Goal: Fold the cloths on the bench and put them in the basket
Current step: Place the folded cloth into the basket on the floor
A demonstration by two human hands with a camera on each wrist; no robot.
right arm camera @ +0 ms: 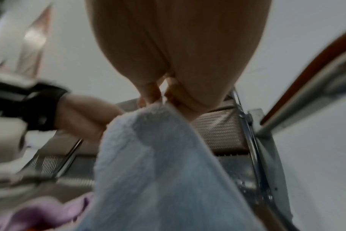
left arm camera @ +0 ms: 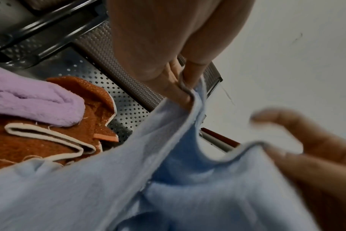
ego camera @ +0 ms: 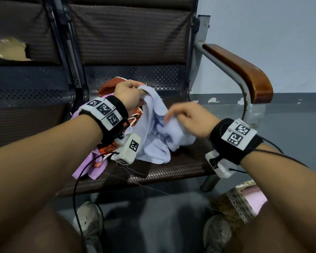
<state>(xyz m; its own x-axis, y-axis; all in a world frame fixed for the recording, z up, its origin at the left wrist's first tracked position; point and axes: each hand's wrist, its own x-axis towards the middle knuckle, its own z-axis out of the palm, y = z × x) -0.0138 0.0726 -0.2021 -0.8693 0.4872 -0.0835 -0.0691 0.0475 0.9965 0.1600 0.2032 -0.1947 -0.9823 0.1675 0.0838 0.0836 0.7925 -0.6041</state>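
The brown woven-seat metal counter carries all the unfolded work, heaped toward its back-left corner. Largest there is the pale blue terry cloth, lifted off the heap and hanging crumpled down to the seat near the middle; it has no fold in it yet. Behind and left of it lie the rust-orange cloth with white edging and the lilac fleece cloth, the lilac one draped over the orange one, both loose and untouched.

On the floor off the counter's front-right corner stands the woven wicker basket with lace trim; a pink fabric shows inside it, though whether that is a folded cloth or a lining cannot be told.

The left hand pinches the blue cloth's top edge between thumb and fingers. The right hand has its fingers curled onto the same edge further along, apparently nipping it.

By my reading, the task is early: the blue cloth is only being spread for folding, and two more wait.
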